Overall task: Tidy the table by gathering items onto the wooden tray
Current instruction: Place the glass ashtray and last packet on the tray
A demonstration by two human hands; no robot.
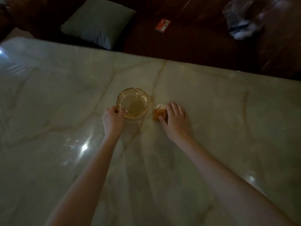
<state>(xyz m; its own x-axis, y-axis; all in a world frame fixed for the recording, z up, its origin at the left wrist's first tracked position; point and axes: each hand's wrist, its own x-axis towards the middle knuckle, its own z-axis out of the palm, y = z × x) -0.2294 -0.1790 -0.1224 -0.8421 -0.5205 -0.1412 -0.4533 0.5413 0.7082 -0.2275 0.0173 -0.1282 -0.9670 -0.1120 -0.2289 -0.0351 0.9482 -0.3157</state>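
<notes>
The left hand [112, 119] is gripping the near-left rim of the amber glass ashtray [133, 104], fingers curling over the edge at about its 8 o'clock, thumb tucked on the outside wall. The ashtray is sitting flat on the marble table [211, 111], lying toward 1 o'clock from that hand's knuckles, so the lift is likely starting straight up from this rim pinch. Just beside it, toward 3 o'clock and not touching, the small orange cigarette pack [160, 113] is lying flat with its opened flap pointing away from the person; its long axis is running roughly 12 to 6. The right hand [175, 118] is resting at the pack's 3 o'clock side, fingers loosely spread and fairly straight, the thumb tip pressing the pack's near corner; whether the fingers are actually closing round the pack I cannot tell. Each hand is nearer its own item, so both pickups are looking independent. The wooden tray is not showing anywhere in view, so its direction is unknown. The tabletop is glossy, pale and veined, throwing bright glare spots. Beyond its far edge, from 11 to 1 o'clock, a grey cushion [99, 22], a red-and-white pack [162, 25] and a crumpled plastic bag [241, 22] are lying on a dark wooden seat [187, 43]
</notes>
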